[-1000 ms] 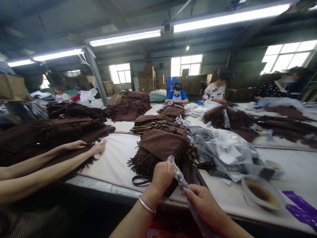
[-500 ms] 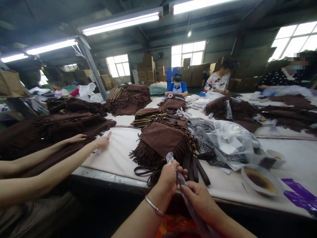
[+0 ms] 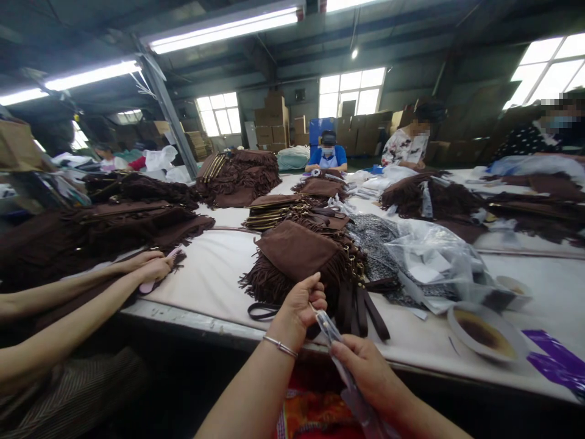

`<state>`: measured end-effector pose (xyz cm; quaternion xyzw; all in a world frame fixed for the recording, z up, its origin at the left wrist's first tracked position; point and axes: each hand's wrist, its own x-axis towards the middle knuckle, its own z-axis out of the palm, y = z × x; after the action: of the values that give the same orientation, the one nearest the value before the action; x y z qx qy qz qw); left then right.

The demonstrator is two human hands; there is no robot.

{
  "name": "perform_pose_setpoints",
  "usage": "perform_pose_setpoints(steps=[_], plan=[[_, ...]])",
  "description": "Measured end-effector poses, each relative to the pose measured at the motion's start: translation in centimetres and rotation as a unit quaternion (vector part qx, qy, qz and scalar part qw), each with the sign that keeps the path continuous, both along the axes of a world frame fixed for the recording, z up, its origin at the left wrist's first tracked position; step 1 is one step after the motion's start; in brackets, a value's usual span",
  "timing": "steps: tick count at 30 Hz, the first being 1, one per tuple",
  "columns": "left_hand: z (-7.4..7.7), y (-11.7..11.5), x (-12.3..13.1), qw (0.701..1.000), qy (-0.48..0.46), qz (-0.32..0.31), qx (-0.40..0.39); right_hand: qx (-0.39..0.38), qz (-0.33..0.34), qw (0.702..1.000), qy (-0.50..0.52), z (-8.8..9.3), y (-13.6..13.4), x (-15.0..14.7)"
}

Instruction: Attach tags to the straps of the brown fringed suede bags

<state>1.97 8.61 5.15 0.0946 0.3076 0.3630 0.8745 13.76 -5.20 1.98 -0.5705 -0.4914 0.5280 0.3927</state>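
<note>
In front of my body, at the table's front edge, my right hand (image 3: 363, 363) is closed round a long narrow strip wrapped in clear plastic (image 3: 329, 329). What lies inside the plastic cannot be made out. My left hand (image 3: 304, 302) is closed, its fingers pinching a thin, light-coloured cord (image 3: 313, 308) at the strip's upper end. Just beyond it lies a brown fringed bag (image 3: 297, 247) on a stack of similar bags. Dark wrist straps (image 3: 361, 311) with gold-coloured clasps hang from the stack's right side.
To the left, a co-worker's hands (image 3: 153, 268) hold a pink comb-like tool (image 3: 147, 286) over brown fringe. A clear plastic bag (image 3: 434, 256) with white papers, a bowl of brown stuff (image 3: 482, 335) and purple film (image 3: 555, 360) lie rightward. More brown bags (image 3: 237, 177) are piled farther back.
My left hand has moved off the plastic strip's upper end and now pinches the thin cord there. The co-worker's hand with the pink tool has moved left and nearer.
</note>
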Motion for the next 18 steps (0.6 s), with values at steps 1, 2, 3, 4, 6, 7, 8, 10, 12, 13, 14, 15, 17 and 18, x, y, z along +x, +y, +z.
perform_pose_setpoints(steps=[1,2,3,4,6,7,8,10,12,13,14,15,17,18], plan=[[-0.2,-0.5,-0.2,1.0,-0.014,0.005,0.012,-0.01,-0.005,1.0,0.021,-0.4,0.0,0.0],[-0.5,-1.2,-0.4,0.999,-0.026,0.01,0.028,-0.014,-0.014,0.999,0.038,-0.8,0.0,0.0],[-0.9,-2.2,-0.6,0.998,-0.032,0.01,0.046,-0.014,-0.022,0.998,0.052,-1.2,0.1,0.0],[-1.6,-3.3,-0.7,0.997,-0.031,0.011,0.068,-0.014,-0.028,0.998,0.063,-1.6,0.1,0.0],[-3.0,-5.8,-0.6,0.995,0.007,0.006,0.104,-0.017,-0.034,0.996,0.082,-2.1,0.2,-0.2],[-3.6,-7.0,-0.4,0.991,0.028,0.016,0.127,-0.021,-0.035,0.995,0.09,-2.2,0.2,-0.3],[-4.1,-8.0,-0.2,0.988,0.048,0.027,0.146,-0.023,-0.035,0.994,0.096,-2.2,0.2,-0.5],[-4.5,-9.5,0.3,0.98,0.078,0.062,0.173,-0.022,-0.034,0.995,0.094,-2.0,0.0,-1.1],[-4.5,-10.1,0.6,0.975,0.103,0.092,0.174,-0.004,-0.022,0.998,0.065,-1.8,-0.2,-1.5],[-4.3,-10.1,0.7,0.973,0.116,0.101,0.17,0.011,-0.008,0.999,0.037,-1.7,-0.4,-1.6],[-4.2,-10.0,0.6,0.972,0.129,0.106,0.167,0.028,0.014,1.0,0.003,-1.7,-0.4,-1.5],[-4.0,-9.7,0.4,0.97,0.146,0.105,0.164,0.043,0.038,0.998,-0.032,-1.7,-0.4,-1.3],[-3.9,-9.2,-0.3,0.965,0.186,0.093,0.159,0.066,0.062,0.992,-0.088,-1.6,0.2,-0.2],[-3.8,-9.0,-0.7,0.963,0.203,0.081,0.157,0.073,0.054,0.99,-0.107,-1.5,0.7,0.4]])
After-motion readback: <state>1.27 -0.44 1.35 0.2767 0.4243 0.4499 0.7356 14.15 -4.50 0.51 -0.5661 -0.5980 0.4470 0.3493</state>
